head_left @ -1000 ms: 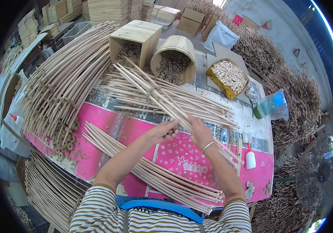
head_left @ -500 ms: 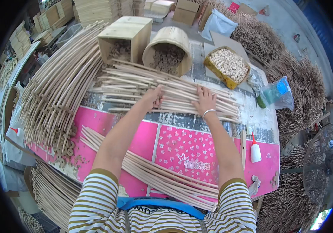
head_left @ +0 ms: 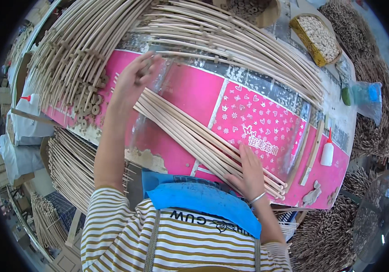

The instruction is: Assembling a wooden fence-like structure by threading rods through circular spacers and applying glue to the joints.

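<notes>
A slanting bundle of thin wooden sticks lies on the pink table covering close to my body. My right hand rests on its right end with the fingers stretched out, the palm low over the sticks. My left hand is raised above the table beyond the bundle's left end. Its fingers are curled around something small and brownish that motion blur keeps me from naming. Farther off, more sticks fitted with small blocks lie in a wide spread. Loose wooden rings are heaped at the left.
A tall pile of sticks stands at the left. A yellow box of small pale pieces sits at the far right, near a round container of rings. A white glue bottle and wooden strip lie right; a fan stands beyond.
Both hands have left the far spread of sticks. My right hand has come back onto the near bundle; my left has moved left and lifted. The view has tilted down toward my body.
</notes>
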Demonstrator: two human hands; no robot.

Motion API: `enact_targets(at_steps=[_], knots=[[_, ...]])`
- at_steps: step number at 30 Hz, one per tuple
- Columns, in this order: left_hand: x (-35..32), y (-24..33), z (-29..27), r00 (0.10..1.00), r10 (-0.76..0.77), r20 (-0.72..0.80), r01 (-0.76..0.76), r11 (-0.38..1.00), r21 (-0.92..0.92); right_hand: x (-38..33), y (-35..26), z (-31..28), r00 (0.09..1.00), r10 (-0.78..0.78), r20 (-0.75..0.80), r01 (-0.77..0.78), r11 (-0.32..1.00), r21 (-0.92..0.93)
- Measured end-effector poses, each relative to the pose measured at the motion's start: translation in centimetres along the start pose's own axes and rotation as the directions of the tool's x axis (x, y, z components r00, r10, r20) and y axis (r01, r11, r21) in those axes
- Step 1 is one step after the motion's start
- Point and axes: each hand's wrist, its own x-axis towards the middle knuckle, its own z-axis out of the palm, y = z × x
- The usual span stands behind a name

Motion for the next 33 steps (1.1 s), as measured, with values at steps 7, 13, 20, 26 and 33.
enact_targets(at_steps=[7,13,20,26,33], knots=[[-6.5,-2.2,-2.6,0.997,0.059,-0.044,-0.06,0.998,-0.008,0.2,0.1,0.9,0.986,0.164,0.017,-0.164,0.985,0.053],[-9.0,-3.4,-3.7,0.994,0.094,-0.061,-0.099,0.992,-0.076,0.6,1.2,0.3,0.964,0.171,0.204,-0.207,0.963,0.172],[-10.2,-1.7,-5.9,0.981,0.193,-0.027,-0.194,0.98,-0.05,0.4,0.2,-2.0,0.954,0.255,0.16,-0.292,0.912,0.289],[-5.7,-1.4,-6.8,0.968,0.235,-0.09,-0.239,0.971,-0.027,-0.1,0.2,-4.7,0.96,0.176,0.217,-0.279,0.668,0.689],[0.2,-2.1,-5.7,0.97,0.226,-0.092,-0.236,0.965,-0.114,-2.7,0.8,-5.7,0.952,0.198,0.234,-0.307,0.62,0.722]])
